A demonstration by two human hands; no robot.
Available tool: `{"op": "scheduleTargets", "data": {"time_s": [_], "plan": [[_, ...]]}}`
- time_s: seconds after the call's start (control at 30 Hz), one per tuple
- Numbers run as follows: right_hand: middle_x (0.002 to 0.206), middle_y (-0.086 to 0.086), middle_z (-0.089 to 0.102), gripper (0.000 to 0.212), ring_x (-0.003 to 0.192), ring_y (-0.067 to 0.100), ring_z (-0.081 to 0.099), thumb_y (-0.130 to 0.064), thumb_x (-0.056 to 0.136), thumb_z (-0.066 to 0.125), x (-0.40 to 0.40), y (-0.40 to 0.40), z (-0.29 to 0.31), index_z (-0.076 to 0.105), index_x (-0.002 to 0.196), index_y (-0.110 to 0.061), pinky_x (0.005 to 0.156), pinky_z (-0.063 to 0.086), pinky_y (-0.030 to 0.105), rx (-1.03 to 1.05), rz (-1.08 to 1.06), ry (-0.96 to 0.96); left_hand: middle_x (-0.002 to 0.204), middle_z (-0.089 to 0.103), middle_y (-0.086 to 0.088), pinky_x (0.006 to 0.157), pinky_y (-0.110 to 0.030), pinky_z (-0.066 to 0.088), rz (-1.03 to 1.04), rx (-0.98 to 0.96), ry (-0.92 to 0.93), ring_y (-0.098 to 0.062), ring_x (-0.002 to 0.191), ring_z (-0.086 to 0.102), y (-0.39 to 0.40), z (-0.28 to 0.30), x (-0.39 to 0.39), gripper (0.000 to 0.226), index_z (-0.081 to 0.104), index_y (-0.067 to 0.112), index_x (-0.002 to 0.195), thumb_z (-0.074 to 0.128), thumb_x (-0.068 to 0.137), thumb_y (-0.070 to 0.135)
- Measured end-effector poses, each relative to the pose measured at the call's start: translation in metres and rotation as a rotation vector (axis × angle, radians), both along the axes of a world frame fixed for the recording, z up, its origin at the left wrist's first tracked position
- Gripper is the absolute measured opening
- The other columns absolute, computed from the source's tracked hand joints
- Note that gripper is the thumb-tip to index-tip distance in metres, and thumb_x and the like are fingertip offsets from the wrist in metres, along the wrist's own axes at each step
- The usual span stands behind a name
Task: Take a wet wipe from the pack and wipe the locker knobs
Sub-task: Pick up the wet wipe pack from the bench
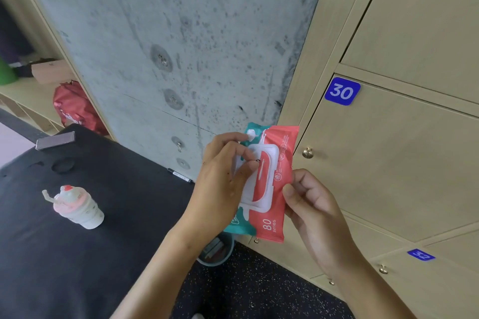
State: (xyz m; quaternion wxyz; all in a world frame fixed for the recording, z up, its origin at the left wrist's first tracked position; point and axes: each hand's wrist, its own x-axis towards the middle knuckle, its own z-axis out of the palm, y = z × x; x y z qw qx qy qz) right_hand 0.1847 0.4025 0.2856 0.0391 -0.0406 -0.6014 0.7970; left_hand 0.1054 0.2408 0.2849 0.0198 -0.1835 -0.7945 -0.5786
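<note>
A red and teal wet wipe pack [272,204] with a white flip lid is held upright in front of me. My right hand [313,204] grips its right edge. My left hand [223,179] lies over the lid's left side, fingertips pinched at the lid. No wipe shows outside the pack. A brass knob [307,152] sits on locker 30 [388,163], just right of the pack. Another knob [383,270] is on locker 32 below, and small knobs [331,283] show lower down.
A black table [77,254] at left carries a pale cup with a pink lid and straw [77,206], a phone [55,140] and a marker [180,175]. A teal bin [216,251] stands on the speckled floor under the pack. A concrete wall [181,46] rises behind.
</note>
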Motion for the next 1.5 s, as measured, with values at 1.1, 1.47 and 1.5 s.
{"op": "scheduleTargets", "data": {"time_s": [1.1, 1.47, 1.5], "plan": [[0.09, 0.013, 0.074, 0.02, 0.076, 0.022, 0.07, -0.024, 0.089, 0.055, 0.01, -0.035, 0.011, 0.061, 0.099, -0.007, 0.069, 0.058, 0.037, -0.121, -0.256, -0.003, 0.086, 0.066, 0.012, 0.062, -0.034, 0.051, 0.252, 0.12, 0.082, -0.015, 0.073, 0.063, -0.01, 0.001, 0.046, 0.02, 0.063, 0.033, 0.09, 0.081, 0.084, 0.033], [0.089, 0.018, 0.072, 0.021, 0.077, 0.026, 0.068, -0.022, 0.089, 0.055, 0.015, -0.04, 0.006, 0.058, 0.101, -0.004, 0.069, 0.057, 0.04, -0.11, -0.259, 0.003, 0.094, 0.06, 0.009, 0.087, -0.052, 0.051, 0.247, 0.234, -0.008, -0.02, 0.105, 0.058, -0.01, -0.004, 0.048, 0.03, 0.072, 0.027, 0.07, 0.07, 0.084, 0.054], [0.088, 0.017, 0.072, 0.02, 0.076, 0.025, 0.068, -0.021, 0.09, 0.055, 0.016, -0.04, 0.006, 0.058, 0.1, -0.004, 0.067, 0.058, 0.039, -0.111, -0.256, 0.012, 0.093, 0.061, 0.009, 0.086, -0.053, 0.052, 0.251, 0.241, -0.011, -0.022, 0.104, 0.059, -0.01, -0.003, 0.047, 0.034, 0.071, 0.027, 0.068, 0.072, 0.082, 0.058]]}}
